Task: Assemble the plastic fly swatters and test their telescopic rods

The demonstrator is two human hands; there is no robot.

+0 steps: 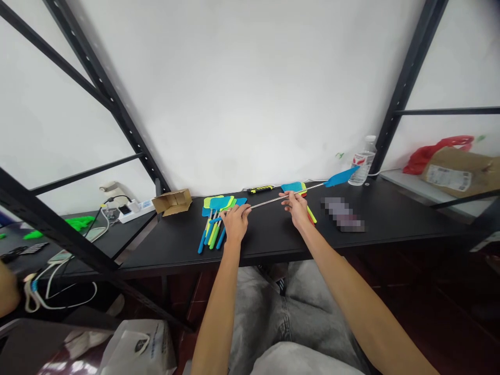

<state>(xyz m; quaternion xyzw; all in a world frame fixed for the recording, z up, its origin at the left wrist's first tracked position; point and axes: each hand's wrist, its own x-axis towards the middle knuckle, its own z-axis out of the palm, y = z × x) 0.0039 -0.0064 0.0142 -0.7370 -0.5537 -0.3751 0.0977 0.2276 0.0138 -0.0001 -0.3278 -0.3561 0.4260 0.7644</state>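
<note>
A fly swatter with a blue head (342, 177) and a thin metal rod (269, 201) is held slantwise above the black table, its head up to the right. My left hand (236, 221) is closed around the handle end, where a bit of blue handle sticks out to the left. Farther along, my right hand (296, 207) pinches the rod. Under and beside my left hand lies a bunch of blue, green and yellow fly swatters (214, 237), handles toward me. More swatters (292, 186) lie behind my right hand, partly hidden by it.
On the table (164, 245) stand an open cardboard box (172, 202) and a water bottle (362, 160). A black-and-yellow cutter (260, 189) lies by the wall, and a blurred-out object (342, 214) lies at right. Black metal posts (406, 78) frame both sides.
</note>
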